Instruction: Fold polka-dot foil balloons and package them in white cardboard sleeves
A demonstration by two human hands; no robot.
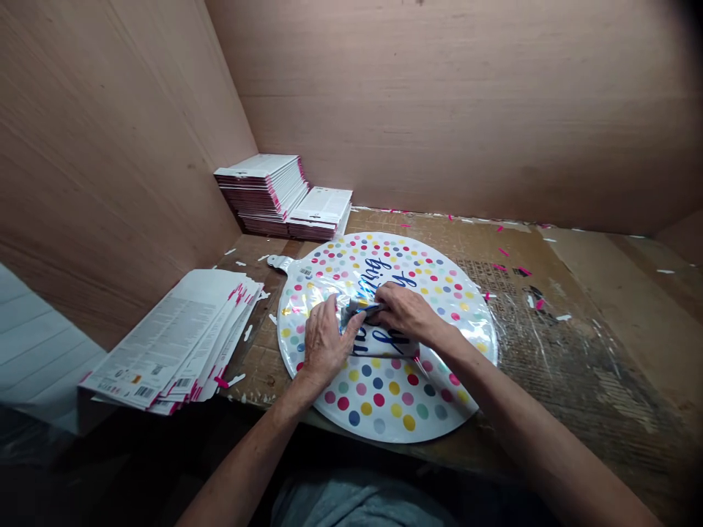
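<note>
A flat round foil balloon with coloured dots and blue lettering lies on the table, its tail pointing to the back left. Over its middle, both hands work at a small folded piece of shiny foil, which looks like a folded foil balloon; the fingers partly hide it. My left hand is closed on the near left side of this piece, thumb towards the right hand. From the right, my right hand pinches its other end with curled fingers. Below the hands, a straight fold edge crosses the lettering.
A tall stack of printed cardboard sleeves stands in the back left corner, beside a lower stack. More sleeves lie fanned at the left table edge. Wooden panels enclose the back and left. Pink and white paper scraps litter the cardboard-covered table.
</note>
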